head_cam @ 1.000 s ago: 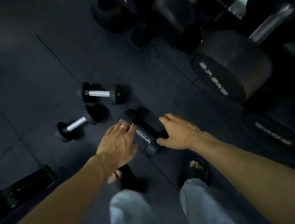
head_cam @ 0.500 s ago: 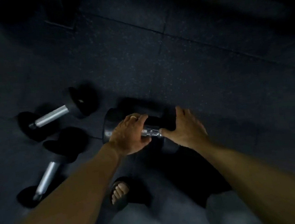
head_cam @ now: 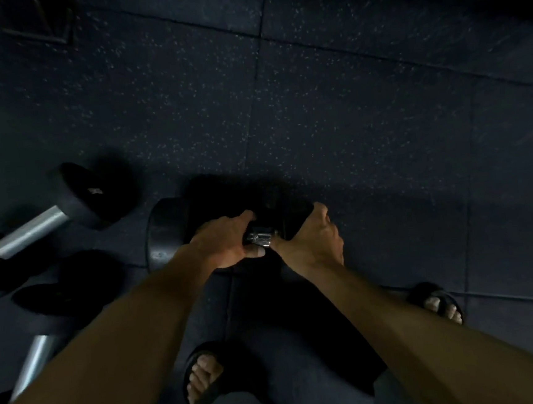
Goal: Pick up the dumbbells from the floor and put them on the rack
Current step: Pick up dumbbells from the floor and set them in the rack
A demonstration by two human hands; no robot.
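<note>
- Head view looks straight down at a dark, speckled rubber-tile floor [head_cam: 331, 106] with both bare forearms reaching forward.
- A large black dumbbell with thick round rubber heads and a short knurled chrome handle [head_cam: 165, 233] lies on the floor between the two hands, its left head showing just left of the left fingers.
- The left hand [head_cam: 223, 241] is curled over the handle, fingers pressed together and wrapped down the far side, thumb tucked under on the near side.
- The right hand [head_cam: 310, 240] grips the same handle just right of the left fingers; its fingers bend over the far side and their tips are lost in shadow against the right head.
- Only a short bright strip of the chrome handle shows between the two hands.
- A smaller black dumbbell with a silver bar [head_cam: 32, 228] lies tilted on the floor well left of the left fingers.
- A second small silver-barred dumbbell [head_cam: 42, 344] lies nearer than the first, left of the left forearm, partly hidden by that arm.
- Two feet in black open-toed sandals stand on the floor nearer than the fingers, one [head_cam: 203, 375] between the forearms and one [head_cam: 441, 302] right of the right forearm.
</note>
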